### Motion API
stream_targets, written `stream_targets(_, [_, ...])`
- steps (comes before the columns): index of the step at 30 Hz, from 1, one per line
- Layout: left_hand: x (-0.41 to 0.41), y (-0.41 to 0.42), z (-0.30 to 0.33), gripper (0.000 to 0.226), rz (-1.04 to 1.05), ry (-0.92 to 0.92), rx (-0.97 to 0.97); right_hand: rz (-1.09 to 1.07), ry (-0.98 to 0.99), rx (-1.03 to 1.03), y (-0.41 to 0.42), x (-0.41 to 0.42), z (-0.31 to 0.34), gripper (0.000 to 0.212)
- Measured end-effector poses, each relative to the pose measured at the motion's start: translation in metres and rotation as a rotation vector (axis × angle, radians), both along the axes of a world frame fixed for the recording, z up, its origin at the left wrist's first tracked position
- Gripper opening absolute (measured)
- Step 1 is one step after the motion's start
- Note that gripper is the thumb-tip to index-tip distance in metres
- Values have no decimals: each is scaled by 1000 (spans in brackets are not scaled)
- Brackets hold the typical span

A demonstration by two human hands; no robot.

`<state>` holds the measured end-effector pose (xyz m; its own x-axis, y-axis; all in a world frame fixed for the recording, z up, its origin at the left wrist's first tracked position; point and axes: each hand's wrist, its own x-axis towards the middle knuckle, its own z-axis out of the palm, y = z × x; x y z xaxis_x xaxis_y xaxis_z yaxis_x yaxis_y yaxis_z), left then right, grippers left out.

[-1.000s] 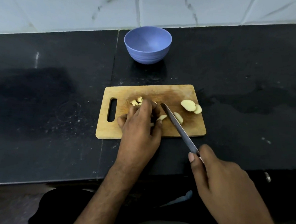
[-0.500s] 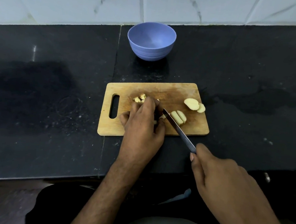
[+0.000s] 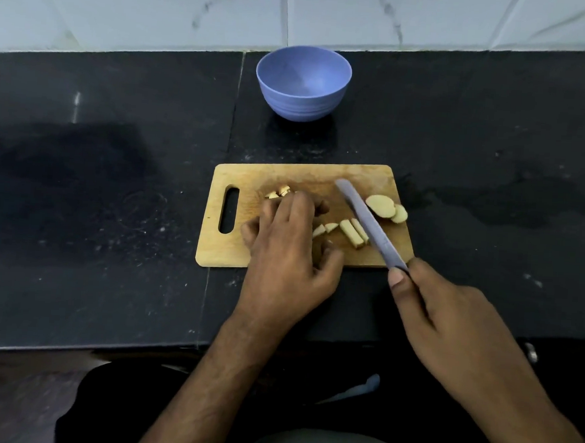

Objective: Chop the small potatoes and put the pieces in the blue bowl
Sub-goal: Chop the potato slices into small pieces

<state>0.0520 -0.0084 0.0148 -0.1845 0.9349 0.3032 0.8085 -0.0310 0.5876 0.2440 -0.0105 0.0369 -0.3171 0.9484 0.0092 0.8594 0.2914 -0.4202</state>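
Observation:
A wooden cutting board (image 3: 214,247) lies on the black counter, and the blue bowl (image 3: 303,81) stands empty behind it. Two round potato slices (image 3: 382,207) sit at the board's right edge, cut sticks (image 3: 352,232) lie at its middle, and small chopped bits (image 3: 279,191) are near the handle slot. My left hand (image 3: 289,252) arches over the board's centre with bent fingers, hiding whatever lies under them. Two small wedges (image 3: 325,228) lie just right of its fingers. My right hand (image 3: 449,326) grips the knife (image 3: 369,222), its blade slanting above the sticks and beside the slices.
The black counter (image 3: 114,193) spreads wide on both sides of the board, with a pale tiled wall (image 3: 160,7) behind the bowl. The counter's front edge (image 3: 71,348) runs just below my wrists.
The knife has left the piece beside my left fingers and swung right and away, so its blade now hangs over the sticks. My left hand stays on the board, slightly spread.

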Motion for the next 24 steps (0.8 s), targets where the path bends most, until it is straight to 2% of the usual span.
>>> stream_targets(5, [9,12,-5,22,-10,218,17,-95,47,36,5,6,-3,38])
stream_targets(11, [5,23,-6,21,137,154,13,-73,-34,76,6,5,-5,34])
stream_targets(14, [6,20,-3,25,71,135,23,-84,-15,59,7,5,-6,34])
stream_targets(17, [7,13,1,48,-89,105,-15,-88,8,62,8,6,-6,34])
stream_targets(20, [7,9,2,63,-137,96,-45,-84,-1,60,7,5,-6,34])
stream_targets(24, [8,12,-2,52,-60,81,-14,-84,-15,74,7,6,-7,36])
